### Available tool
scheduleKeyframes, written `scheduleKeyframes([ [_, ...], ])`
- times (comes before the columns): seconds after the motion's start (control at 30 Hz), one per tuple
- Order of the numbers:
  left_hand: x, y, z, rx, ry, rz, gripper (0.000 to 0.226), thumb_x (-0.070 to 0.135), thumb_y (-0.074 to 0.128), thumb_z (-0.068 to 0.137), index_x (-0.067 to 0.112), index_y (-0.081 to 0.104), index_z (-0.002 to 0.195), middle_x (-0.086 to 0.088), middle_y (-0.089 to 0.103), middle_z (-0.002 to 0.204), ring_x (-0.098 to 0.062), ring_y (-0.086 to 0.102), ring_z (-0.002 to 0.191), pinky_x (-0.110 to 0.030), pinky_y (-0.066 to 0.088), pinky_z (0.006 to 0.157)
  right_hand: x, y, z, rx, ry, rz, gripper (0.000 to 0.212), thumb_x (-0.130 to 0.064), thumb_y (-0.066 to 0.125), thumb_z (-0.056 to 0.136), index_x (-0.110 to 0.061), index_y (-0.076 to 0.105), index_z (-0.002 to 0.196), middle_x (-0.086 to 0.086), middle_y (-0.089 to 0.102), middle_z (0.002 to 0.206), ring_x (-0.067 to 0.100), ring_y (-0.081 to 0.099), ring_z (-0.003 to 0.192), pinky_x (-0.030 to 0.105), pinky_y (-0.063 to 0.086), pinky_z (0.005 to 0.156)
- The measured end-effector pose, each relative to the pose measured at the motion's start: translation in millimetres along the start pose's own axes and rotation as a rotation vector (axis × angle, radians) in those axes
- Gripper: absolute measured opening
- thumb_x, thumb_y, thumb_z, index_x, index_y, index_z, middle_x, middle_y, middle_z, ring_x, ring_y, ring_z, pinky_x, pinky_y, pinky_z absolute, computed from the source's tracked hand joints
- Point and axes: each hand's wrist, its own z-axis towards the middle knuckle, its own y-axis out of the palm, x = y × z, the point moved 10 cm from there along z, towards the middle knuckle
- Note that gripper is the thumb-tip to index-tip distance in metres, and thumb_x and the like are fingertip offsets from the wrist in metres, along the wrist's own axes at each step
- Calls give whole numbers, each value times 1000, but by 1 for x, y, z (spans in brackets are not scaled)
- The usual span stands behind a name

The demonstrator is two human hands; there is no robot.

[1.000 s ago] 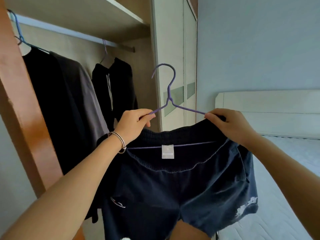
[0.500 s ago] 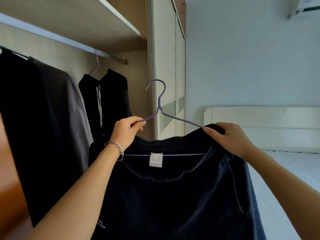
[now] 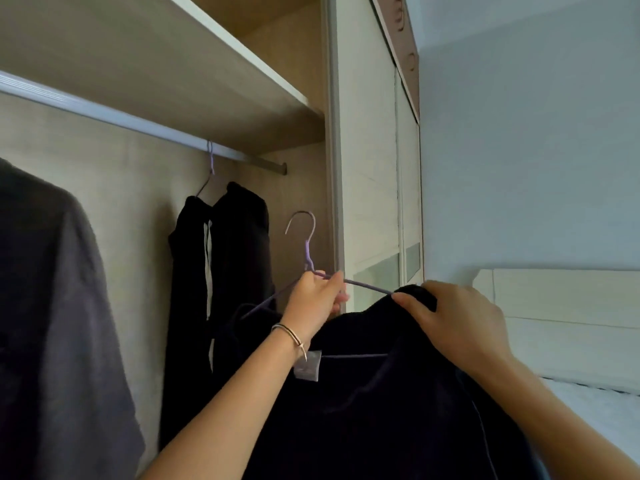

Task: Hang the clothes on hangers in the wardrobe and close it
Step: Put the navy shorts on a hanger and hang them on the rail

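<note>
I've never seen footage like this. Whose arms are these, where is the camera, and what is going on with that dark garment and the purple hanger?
There is no machine here: these are a person's two bare arms, filmed by one wide-angle camera worn on their head, so you see roughly what they see, looking forward and down at the hands.

The left hand pinches the purple hanger just below its hook. The right hand grips the dark shorts draped on the hanger, at the hanger's right shoulder.

In front is an open wardrobe with a rail under a shelf. Two garments already hang there: a black garment on its own hanger, and a grey garment at the left. The purple hanger's hook is below the rail, not yet on it. A bed stands at the right.
</note>
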Motion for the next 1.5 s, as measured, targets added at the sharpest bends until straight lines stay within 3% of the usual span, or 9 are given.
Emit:
scheduleKeyframes([
  [0.1, -5, -27, 32, 236, 20, -370, 10, 9, 53, 90, 6, 48, 98, -2, 61, 74, -4, 65, 51, -19, 56, 56, -20, 32, 33, -177, -142, 140, 44, -69, 46, 77, -27, 50, 62, -6, 53, 56, 7, 50, 54, 21, 32, 48],
  [0.27, -6, -92, 58, 454, 92, -243, 16, 0, 48, 90, 5, 48, 105, -1, 61, 76, 0, 59, 40, -14, 52, 46, -74, 93, 59, -659, -417, 506, 46, -63, 56, 72, -18, 58, 85, -3, 59, 73, 6, 54, 62, 25, 45, 61],
  [0.43, 8, -147, 74, 515, 99, -101, 17, 0, 45, 91, 9, 45, 106, 1, 62, 83, 3, 59, 40, -12, 52, 48, -118, 136, 68, -806, -491, 798, 21, -39, 57, 88, -21, 59, 98, -4, 67, 90, 15, 66, 87, 38, 55, 84],
  [0.63, 59, -209, 87, 587, 140, 138, 9, 3, 39, 94, 11, 42, 97, 5, 61, 80, 2, 59, 38, -18, 46, 54, -190, 141, 91, -753, -448, 1090, 20, -24, 54, 92, -7, 62, 100, 17, 68, 102, 30, 66, 95, 49, 51, 90],
  [0.9, 92, -272, 116, 612, 56, 437, 35, 35, 35, 97, 15, 52, 74, 3, 60, 78, -9, 56, 64, -23, 44, 56, -255, 146, 127, -584, -306, 1285, 21, -19, 52, 91, -1, 63, 89, 23, 68, 95, 37, 66, 90, 52, 50, 86],
  [1.1, 87, -275, 157, 635, 22, 332, 38, 17, 53, 87, -4, 54, 118, -6, 61, 91, -9, 58, 65, -17, 48, 48, -265, 156, 172, -530, -234, 1306, 22, -14, 53, 89, 6, 63, 91, 30, 65, 102, 41, 65, 92, 54, 49, 88],
  [1.27, 102, -256, 203, 602, 138, 330, 21, 27, 57, 87, 10, 62, 75, -1, 63, 80, -9, 60, 73, -30, 47, 88, -258, 164, 224, -413, -212, 1290, 22, -14, 54, 86, 5, 64, 87, 28, 67, 97, 44, 63, 94, 54, 52, 86],
  [1.4, 110, -230, 239, 537, 175, 345, 33, 19, 59, 85, 17, 58, 53, -4, 62, 78, -2, 59, 62, -18, 42, 67, -253, 171, 258, -336, -226, 1276, 24, -15, 52, 84, 7, 60, 81, 18, 62, 74, 37, 61, 74, 41, 49, 65],
  [1.5, 111, -228, 262, 546, 153, 312, 53, 13, 55, 85, 17, 58, 32, -6, 62, 76, -13, 58, 71, -25, 43, 71, -255, 177, 280, -346, -257, 1275, 23, -14, 50, 86, 5, 61, 82, 15, 58, 74, 29, 56, 71, 32, 39, 63],
])
